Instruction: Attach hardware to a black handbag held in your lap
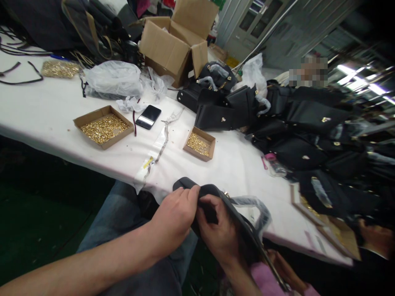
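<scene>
Black bag (212, 190) is gripped by left hand (178, 210) and right hand (218, 232), fingers bent, close together, at white table's (237, 168) edge.

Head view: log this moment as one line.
left hand: gripping black bag | right hand: curled against same bag | table: phone, shallow cardboard trays of gold-coloured pieces

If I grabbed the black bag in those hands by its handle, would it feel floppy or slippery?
The black bag could feel slippery, since its handle looks plastic-wrapped. The handle probably isn't very floppy, because it forms an arch.
</scene>
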`<state>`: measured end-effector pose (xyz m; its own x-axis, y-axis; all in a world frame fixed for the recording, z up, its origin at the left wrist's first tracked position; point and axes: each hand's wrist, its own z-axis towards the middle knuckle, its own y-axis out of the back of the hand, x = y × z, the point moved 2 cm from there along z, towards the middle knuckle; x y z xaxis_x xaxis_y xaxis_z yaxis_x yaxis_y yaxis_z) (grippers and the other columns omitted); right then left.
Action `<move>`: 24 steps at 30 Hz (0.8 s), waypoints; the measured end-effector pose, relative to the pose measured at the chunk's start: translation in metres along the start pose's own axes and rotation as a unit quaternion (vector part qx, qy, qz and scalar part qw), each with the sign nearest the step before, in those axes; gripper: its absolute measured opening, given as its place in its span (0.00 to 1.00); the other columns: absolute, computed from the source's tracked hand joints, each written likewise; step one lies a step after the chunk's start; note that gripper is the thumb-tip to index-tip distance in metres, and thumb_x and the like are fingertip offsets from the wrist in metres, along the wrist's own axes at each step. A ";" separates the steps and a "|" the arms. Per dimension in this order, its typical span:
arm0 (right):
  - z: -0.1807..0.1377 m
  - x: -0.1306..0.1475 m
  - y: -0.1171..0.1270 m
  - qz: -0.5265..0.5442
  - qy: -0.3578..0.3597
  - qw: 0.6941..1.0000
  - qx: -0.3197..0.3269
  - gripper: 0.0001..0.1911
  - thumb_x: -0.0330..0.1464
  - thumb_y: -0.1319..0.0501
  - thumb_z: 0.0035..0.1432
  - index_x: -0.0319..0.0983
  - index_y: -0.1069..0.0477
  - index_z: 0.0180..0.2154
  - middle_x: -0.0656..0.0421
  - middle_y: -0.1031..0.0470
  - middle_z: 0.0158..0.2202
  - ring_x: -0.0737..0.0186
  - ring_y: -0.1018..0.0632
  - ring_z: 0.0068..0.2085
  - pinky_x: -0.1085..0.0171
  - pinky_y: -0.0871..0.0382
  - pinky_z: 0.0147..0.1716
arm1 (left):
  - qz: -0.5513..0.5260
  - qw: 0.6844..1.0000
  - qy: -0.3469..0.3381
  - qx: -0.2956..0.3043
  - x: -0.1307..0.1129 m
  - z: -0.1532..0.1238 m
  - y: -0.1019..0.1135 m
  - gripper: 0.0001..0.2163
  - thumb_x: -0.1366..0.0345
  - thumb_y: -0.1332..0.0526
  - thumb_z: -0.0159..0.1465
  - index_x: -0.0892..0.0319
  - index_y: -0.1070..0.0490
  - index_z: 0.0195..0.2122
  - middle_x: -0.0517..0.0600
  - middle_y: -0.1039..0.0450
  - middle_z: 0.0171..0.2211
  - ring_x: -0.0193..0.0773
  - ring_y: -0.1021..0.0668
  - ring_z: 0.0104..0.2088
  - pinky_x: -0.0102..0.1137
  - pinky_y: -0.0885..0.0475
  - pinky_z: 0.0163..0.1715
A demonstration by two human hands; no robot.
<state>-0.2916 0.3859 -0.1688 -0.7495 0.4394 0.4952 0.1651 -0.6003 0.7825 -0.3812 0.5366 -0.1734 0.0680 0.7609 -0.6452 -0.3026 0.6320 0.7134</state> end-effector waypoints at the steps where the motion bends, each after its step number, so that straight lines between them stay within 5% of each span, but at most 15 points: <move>1: 0.002 -0.002 0.001 0.009 -0.006 1.000 0.007 0.09 0.34 0.36 0.73 0.47 0.24 0.53 0.58 0.16 0.47 0.50 0.15 0.47 0.51 0.18 0.52 | -0.016 1.000 0.008 0.018 0.001 0.003 0.002 0.27 0.82 0.45 0.65 0.67 0.37 0.66 0.64 0.21 0.53 0.57 0.17 0.53 0.51 0.16 0.54; 9: 0.047 -0.025 0.011 0.205 -0.068 0.974 0.062 0.12 0.31 0.34 0.65 0.42 0.25 0.50 0.57 0.18 0.46 0.53 0.16 0.48 0.54 0.19 0.54 | 0.090 0.981 0.021 0.171 -0.006 0.063 0.025 0.13 0.79 0.42 0.65 0.64 0.24 0.47 0.60 0.20 0.42 0.57 0.16 0.44 0.46 0.18 0.45; 15: 0.070 -0.046 0.028 0.246 -0.046 0.965 0.081 0.15 0.26 0.34 0.59 0.42 0.25 0.49 0.59 0.19 0.45 0.54 0.17 0.48 0.57 0.22 0.53 | 0.193 0.961 0.020 0.197 -0.020 0.101 0.025 0.10 0.75 0.41 0.67 0.64 0.21 0.44 0.62 0.20 0.40 0.56 0.16 0.39 0.43 0.21 0.40; 24: 0.066 -0.059 0.035 0.248 -0.030 0.966 0.072 0.18 0.23 0.35 0.57 0.42 0.26 0.49 0.60 0.19 0.45 0.54 0.17 0.48 0.57 0.23 0.53 | 0.157 0.965 0.012 0.211 -0.019 0.106 0.017 0.14 0.71 0.39 0.64 0.62 0.19 0.49 0.62 0.17 0.40 0.56 0.16 0.39 0.39 0.29 0.35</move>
<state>-0.1993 0.3829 -0.1465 -0.5172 0.1622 0.8403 0.5853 -0.6494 0.4856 -0.2867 0.5486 -0.1206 0.0115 0.9245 -0.3811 0.1106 0.3776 0.9193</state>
